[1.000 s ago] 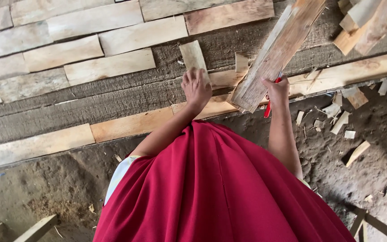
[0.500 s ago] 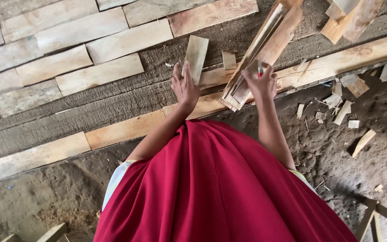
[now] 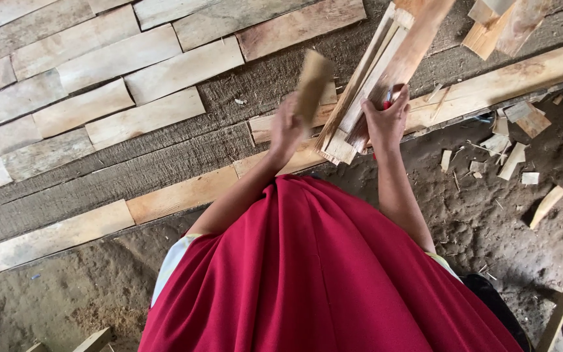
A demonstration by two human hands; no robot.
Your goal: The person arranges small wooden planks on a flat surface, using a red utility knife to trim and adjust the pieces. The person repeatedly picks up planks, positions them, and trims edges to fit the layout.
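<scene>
Just left of centre, your left hand (image 3: 286,125) is closed around the lower end of a short wood slat (image 3: 312,87), which rises blurred above your fingers. To its right, your right hand (image 3: 386,120) grips a bundle of long wood strips (image 3: 386,72) (leaning toward the upper right, top cut off by the frame). Something red (image 3: 390,93) shows in that hand, too hidden to identify. Wood offcuts (image 3: 513,156) litter the dirt at right.
</scene>
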